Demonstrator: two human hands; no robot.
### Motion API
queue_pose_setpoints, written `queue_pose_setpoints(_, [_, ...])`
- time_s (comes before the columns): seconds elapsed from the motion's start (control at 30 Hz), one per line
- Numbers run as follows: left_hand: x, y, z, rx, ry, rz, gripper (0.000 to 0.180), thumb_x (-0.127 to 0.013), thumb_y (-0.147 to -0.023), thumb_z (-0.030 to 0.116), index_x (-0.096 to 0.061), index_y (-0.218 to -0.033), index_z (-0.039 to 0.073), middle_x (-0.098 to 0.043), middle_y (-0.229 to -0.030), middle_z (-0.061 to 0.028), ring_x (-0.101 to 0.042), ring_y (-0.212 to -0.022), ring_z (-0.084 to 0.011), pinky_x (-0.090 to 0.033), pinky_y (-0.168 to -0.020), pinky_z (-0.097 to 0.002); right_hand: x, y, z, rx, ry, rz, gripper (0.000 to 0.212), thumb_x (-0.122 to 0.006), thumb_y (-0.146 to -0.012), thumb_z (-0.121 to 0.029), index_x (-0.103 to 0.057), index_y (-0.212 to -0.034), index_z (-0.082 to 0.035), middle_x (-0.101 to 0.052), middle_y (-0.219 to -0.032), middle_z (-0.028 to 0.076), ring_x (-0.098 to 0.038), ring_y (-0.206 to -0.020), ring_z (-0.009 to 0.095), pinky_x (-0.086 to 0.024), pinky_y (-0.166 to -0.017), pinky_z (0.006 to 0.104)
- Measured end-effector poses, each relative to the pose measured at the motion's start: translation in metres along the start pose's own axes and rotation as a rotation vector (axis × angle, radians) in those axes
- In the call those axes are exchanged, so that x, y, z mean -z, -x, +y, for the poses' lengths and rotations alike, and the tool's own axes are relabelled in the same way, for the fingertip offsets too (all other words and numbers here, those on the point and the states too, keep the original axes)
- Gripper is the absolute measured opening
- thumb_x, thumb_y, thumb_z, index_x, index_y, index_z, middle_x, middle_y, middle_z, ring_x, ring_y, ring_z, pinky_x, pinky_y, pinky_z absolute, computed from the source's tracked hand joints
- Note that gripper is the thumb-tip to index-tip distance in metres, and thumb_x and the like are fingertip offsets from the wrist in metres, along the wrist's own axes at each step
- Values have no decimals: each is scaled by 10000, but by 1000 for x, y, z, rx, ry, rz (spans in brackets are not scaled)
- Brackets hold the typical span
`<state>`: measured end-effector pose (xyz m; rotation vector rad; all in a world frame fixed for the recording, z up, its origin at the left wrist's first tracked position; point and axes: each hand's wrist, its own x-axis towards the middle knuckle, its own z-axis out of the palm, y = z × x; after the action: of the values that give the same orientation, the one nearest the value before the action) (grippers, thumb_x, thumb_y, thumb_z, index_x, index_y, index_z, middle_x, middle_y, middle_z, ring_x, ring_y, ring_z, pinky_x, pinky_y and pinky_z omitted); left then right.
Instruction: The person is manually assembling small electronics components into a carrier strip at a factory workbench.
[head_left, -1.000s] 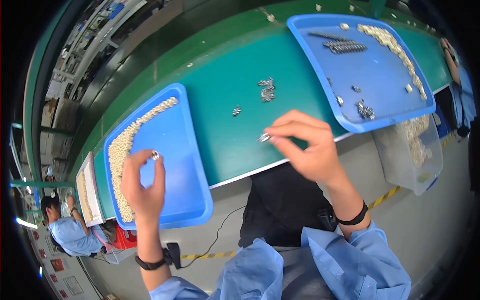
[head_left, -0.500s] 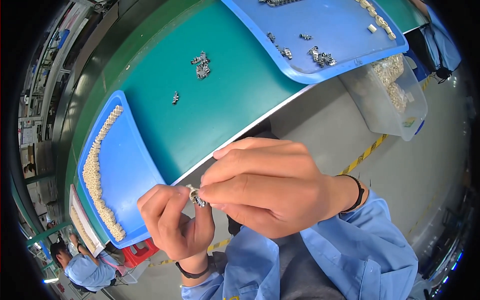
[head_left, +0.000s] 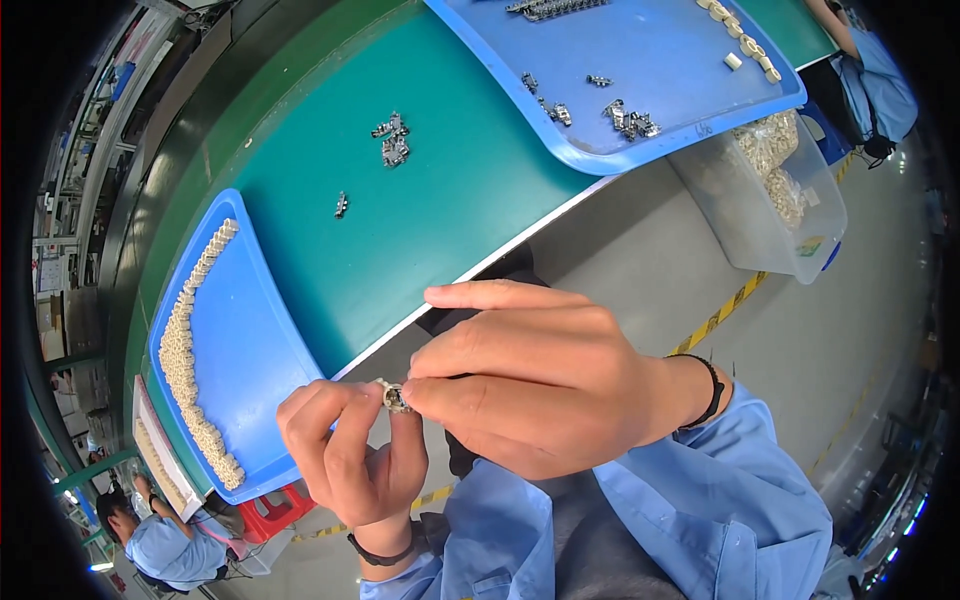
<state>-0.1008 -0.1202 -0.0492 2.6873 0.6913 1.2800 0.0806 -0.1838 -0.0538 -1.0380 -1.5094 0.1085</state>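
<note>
Pinched between the thumb and fingers of my left hand (head_left: 355, 450) is a small cream plastic piece with a shiny metal part (head_left: 393, 397) set against it. My right hand (head_left: 540, 385) closes on the same little assembly from the other side, thumb and index fingertip touching it. Its finer details are too small to make out, and fingertips cover part of it. Both hands are just off the near edge of the green table (head_left: 420, 240). To their left lies a blue tray (head_left: 262, 345) with rows of cream plastic pieces (head_left: 185, 365).
Loose metal parts (head_left: 394, 140) lie on the table. A second blue tray (head_left: 660, 75), at the back right, holds metal parts and cream pieces (head_left: 748, 45). Below it stands a clear bin (head_left: 720, 215) with bagged pieces. Other people (head_left: 165, 545) sit at far left and far right.
The small piece has turned slightly between my fingertips, showing more of its round opening. My right index finger has lifted a little away from the others. The view has shifted slightly.
</note>
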Motion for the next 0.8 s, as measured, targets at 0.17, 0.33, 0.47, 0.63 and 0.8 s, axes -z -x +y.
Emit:
queue_pose_setpoints(0.17, [-1,1,0,1,-31,-21,458,-799,-654,-91,-654,-1071,29,-593,-941,-105,-587,-798,-276,-473,-674,-387,0,-1,0,-30,-18,12,152,-734,-722,54,-726,-867,11,-699,-838,74,-664,-686,198,-612,-890,455])
queue_pose_setpoints(0.33, [-2,3,2,16,-20,-28,447,-799,-654,-88,-657,-1062,30,-594,-939,-104,-585,-796,-280,-471,-672,-389,2,1,1,-12,39,-29,137,-719,-718,49,-717,-850,12,-684,-815,61,-649,-673,196,-611,-894,449])
queue_pose_setpoints(0.47, [-4,4,2,12,-34,-38,447,-793,-656,-88,-658,-1065,32,-597,-939,-102,-584,-796,-281,-467,-669,-389,2,2,1,-5,46,-35,132,-713,-717,44,-715,-844,10,-674,-804,58,-641,-667,194,-614,-893,442])
queue_pose_setpoints(0.63, [-4,2,3,0,11,-50,441,-761,-660,-111,-653,-1068,15,-605,-934,-116,-578,-790,-280,-454,-668,-387,4,3,1,-9,18,-13,136,-713,-716,48,-712,-847,11,-677,-808,62,-648,-667,197,-619,-888,436])
queue_pose_setpoints(0.8, [-3,2,3,7,79,-88,423,-757,-682,-90,-648,-1077,14,-620,-938,-124,-579,-774,-274,-446,-672,-389,10,1,0,-45,-27,-45,151,-703,-719,64,-712,-861,12,-680,-819,65,-664,-666,203,-624,-886,437])
